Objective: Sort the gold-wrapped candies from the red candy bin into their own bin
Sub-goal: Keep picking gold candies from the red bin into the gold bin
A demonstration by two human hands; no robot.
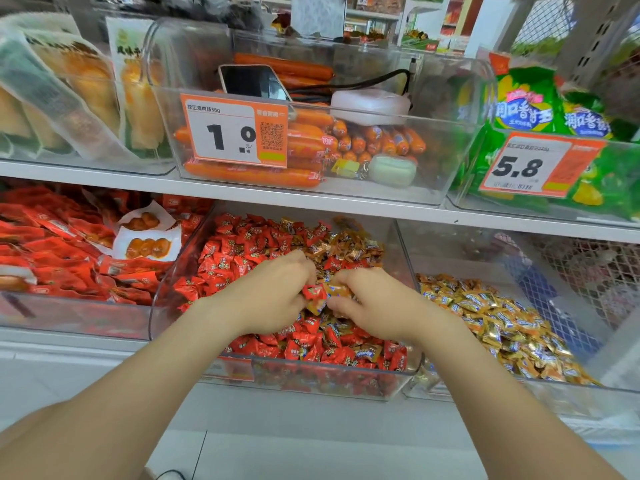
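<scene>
Two hands: left hand (273, 289) and right hand (374, 303) meet mid-pile in the red candy bin (329, 379).
Fingers: curled on both; the right pinches gold-wrapped candies (337, 289), the left grips a red candy (313, 292).
Destination: gold bin (554, 400), just beside on the right.
Risk: red wrappers may ride along in a mixed clutch; loose pieces could drop on the way across.

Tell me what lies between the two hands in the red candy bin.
In the head view, a red-wrapped candy and gold-wrapped candies fill the gap between the left hand and the right hand, gripped by both.
</scene>
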